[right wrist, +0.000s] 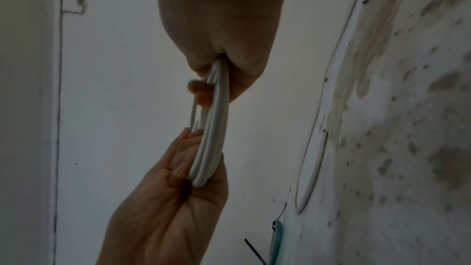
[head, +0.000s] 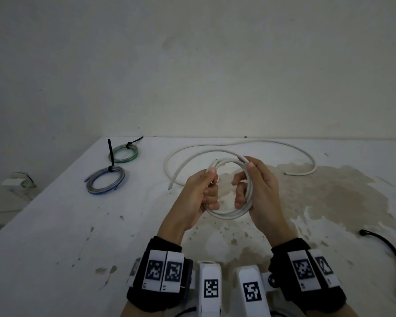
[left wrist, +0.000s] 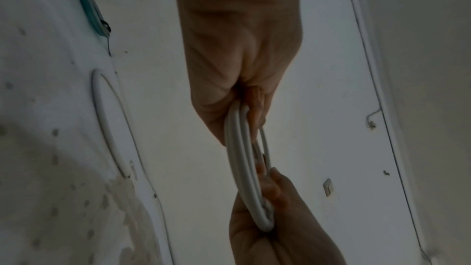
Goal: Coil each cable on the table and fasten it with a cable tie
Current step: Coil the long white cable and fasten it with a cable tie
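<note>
I hold a white cable coil (head: 229, 215) of several loops above the table (head: 55, 225). My left hand (head: 209, 182) grips its left side between thumb and curled fingers. My right hand (head: 244, 179) grips the right side the same way. In the left wrist view my left hand (left wrist: 244, 98) pinches the coil (left wrist: 239, 158) from above; in the right wrist view my right hand (right wrist: 216, 63) does so on the coil (right wrist: 213, 132). Loose white cable (head: 261, 143) lies in a wide arc behind the hands. A loose black cable tie (head: 388, 253) lies at the right.
A green coil (head: 124, 153) and a blue coil (head: 105, 180), each bound with a black tie, lie at the back left. A brown stain (head: 329, 193) covers the table's right half. A wall stands right behind the table.
</note>
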